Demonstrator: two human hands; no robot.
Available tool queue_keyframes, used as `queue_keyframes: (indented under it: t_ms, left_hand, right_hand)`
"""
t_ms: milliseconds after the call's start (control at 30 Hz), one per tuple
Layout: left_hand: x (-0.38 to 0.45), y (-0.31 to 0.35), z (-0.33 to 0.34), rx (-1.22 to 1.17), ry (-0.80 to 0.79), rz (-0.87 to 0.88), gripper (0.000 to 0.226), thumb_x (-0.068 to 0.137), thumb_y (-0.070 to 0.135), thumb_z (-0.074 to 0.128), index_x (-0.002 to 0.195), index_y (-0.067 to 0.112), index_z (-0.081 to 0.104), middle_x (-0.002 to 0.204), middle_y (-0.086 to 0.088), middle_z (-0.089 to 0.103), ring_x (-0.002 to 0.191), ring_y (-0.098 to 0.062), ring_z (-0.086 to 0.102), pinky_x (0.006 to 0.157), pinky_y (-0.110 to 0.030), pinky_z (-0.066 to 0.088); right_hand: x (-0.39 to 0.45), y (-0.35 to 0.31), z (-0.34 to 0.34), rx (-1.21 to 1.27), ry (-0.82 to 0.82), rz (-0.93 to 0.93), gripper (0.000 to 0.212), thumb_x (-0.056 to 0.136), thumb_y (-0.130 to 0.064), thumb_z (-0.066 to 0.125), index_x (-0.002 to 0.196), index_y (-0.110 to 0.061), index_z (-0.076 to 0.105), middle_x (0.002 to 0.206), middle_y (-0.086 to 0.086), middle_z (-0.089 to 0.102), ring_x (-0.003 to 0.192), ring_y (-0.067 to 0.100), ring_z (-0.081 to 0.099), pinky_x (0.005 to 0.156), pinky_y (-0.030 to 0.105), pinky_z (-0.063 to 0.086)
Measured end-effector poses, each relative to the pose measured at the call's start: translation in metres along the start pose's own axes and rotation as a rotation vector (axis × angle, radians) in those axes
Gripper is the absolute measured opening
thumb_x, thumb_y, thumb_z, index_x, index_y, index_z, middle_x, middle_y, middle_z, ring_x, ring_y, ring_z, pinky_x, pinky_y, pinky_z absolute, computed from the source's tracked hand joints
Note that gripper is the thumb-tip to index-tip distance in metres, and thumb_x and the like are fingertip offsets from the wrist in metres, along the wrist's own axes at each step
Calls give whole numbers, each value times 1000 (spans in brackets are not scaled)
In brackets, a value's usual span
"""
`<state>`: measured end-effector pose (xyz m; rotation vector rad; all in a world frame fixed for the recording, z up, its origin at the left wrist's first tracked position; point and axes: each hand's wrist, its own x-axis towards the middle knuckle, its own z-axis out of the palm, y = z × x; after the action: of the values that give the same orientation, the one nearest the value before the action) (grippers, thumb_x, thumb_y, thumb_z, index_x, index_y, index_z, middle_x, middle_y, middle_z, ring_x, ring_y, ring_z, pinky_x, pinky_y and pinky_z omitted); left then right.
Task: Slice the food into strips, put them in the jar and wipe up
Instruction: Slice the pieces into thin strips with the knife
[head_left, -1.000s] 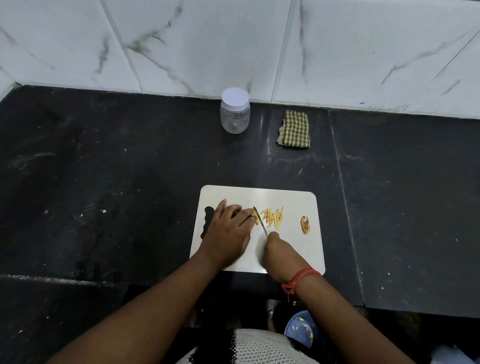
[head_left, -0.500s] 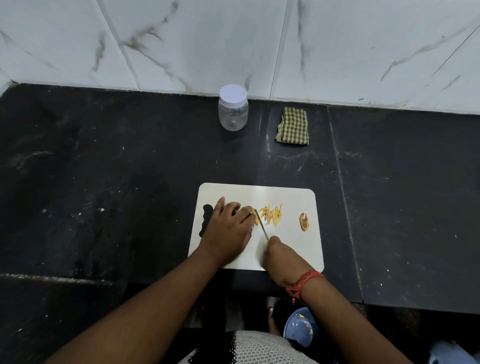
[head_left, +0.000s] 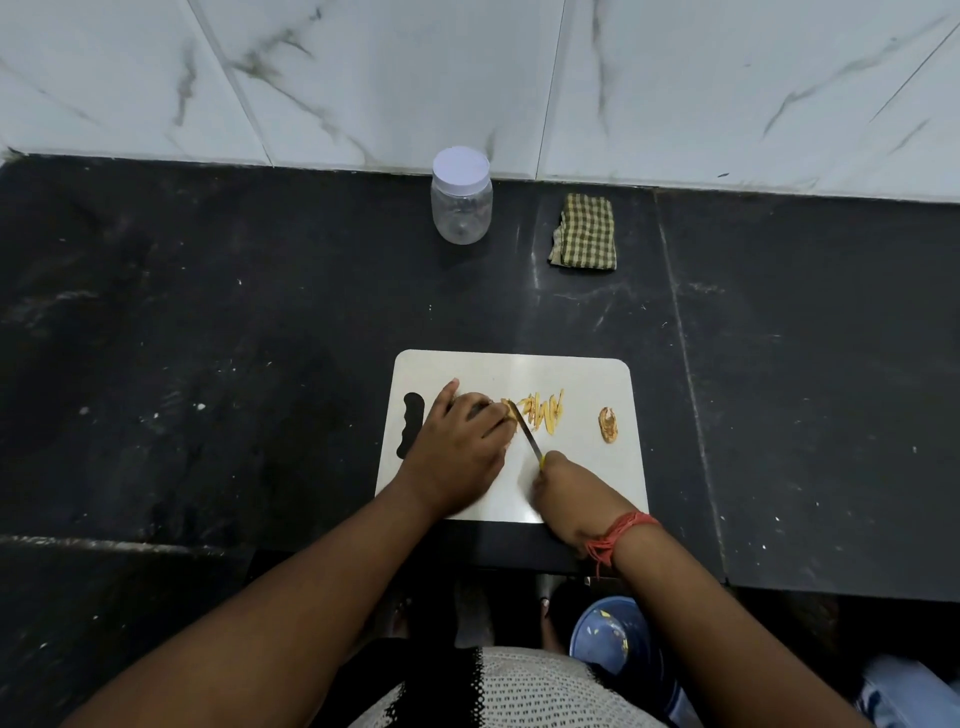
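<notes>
Since a moment ago the knife has shifted a little toward 9 o'clock into the uncut food, which sits mid-board under the left hand, whose curled fingers press it down. The right hand grips the knife handle, with cut strips just at 3 o'clock of the blade and an end piece farther that way on the cutting board. On the dark desk at 12 o'clock stand the lidded jar and the checked cloth.

You see one white cutting board, one lidded clear jar, one checked cloth, one knife, one separate end slice, and one cluster of cut strips, too small to count. Your two hands, left hand and right hand, work over the board.
</notes>
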<state>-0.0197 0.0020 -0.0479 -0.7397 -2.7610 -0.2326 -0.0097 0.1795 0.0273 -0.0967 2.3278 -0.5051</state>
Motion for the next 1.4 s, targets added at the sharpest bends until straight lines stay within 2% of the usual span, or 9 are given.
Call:
queue_keyframes:
  t_ms: [133, 433, 767, 933, 1000, 1067, 1200, 1267, 1400]
  left_hand:
    - [0, -1, 1, -17, -6, -11, 23, 93, 23, 57, 111, 14, 69, 122, -3, 64, 113, -27, 56, 113, -56, 34]
    - [-3, 2, 2, -25, -16, -40, 33, 96, 23, 51, 126, 12, 59, 132, -5, 58, 120, -28, 52, 115, -57, 32]
    - [0, 1, -1, -25, -29, -39, 37, 90, 23, 58, 125, 14, 64, 127, -2, 63, 118, -26, 54, 115, -56, 33]
    - [1, 1, -2, -17, -57, -41, 36, 92, 25, 53, 124, 14, 64, 129, -2, 62, 118, -26, 53, 116, -54, 31]
    - [2, 1, -2, -16, -59, -41, 35, 92, 25, 53, 124, 15, 65, 129, -2, 62, 118, -25, 53, 117, -53, 31]
    - [2, 2, -2, -21, -51, -45, 34, 92, 24, 54, 122, 15, 65, 128, -2, 62, 117, -25, 53, 117, -53, 31]
    - [2, 2, -1, -21, -40, -49, 32, 90, 22, 56, 120, 15, 66, 127, -1, 62, 115, -27, 54, 116, -54, 32]
    - [3, 2, 0, -12, -42, -43, 32, 90, 22, 56, 119, 14, 66, 126, -2, 62, 114, -27, 54, 116, -54, 32]
    - [4, 2, -2, -3, -43, -32, 33, 89, 22, 53, 118, 14, 66, 125, -2, 62, 112, -28, 55, 114, -54, 34]
  right_hand:
    - [-7, -9, -19, -58, -51, 9, 34, 100, -12, 40, 71, -24, 28, 96, 9, 55, 74, 19, 45, 73, 29, 37]
    - [-11, -8, -7, -146, 6, -25, 11, 99, -2, 36, 98, -5, 46, 83, 9, 55, 77, 23, 57, 65, 28, 42]
    - [-7, -3, -9, 27, -16, 13, 9, 99, -8, 37, 94, -8, 44, 76, 3, 49, 65, 14, 48, 50, 22, 32]
    - [-21, -15, -29, -305, -170, -50, 33, 88, 13, 48, 70, -10, 32, 99, 13, 53, 99, 30, 61, 47, 20, 30]
    - [-22, -16, -29, -349, -167, -73, 38, 89, 12, 47, 67, -12, 27, 94, 12, 52, 86, 26, 59, 46, 19, 28]
    - [-19, -14, -25, -260, -130, -37, 38, 95, 3, 43, 67, -17, 25, 86, 10, 51, 76, 22, 49, 55, 22, 35]
    - [-17, -10, -15, -126, -82, -23, 12, 100, -11, 38, 91, -14, 45, 115, 19, 58, 88, 22, 45, 76, 30, 38]
    - [-16, -7, -10, -81, -55, 4, 10, 99, -7, 37, 105, -7, 45, 97, 13, 58, 83, 24, 49, 71, 29, 39]
    - [-14, -1, 1, -139, 24, -38, 10, 95, 0, 37, 90, -9, 36, 67, -1, 40, 57, 12, 41, 48, 22, 29]
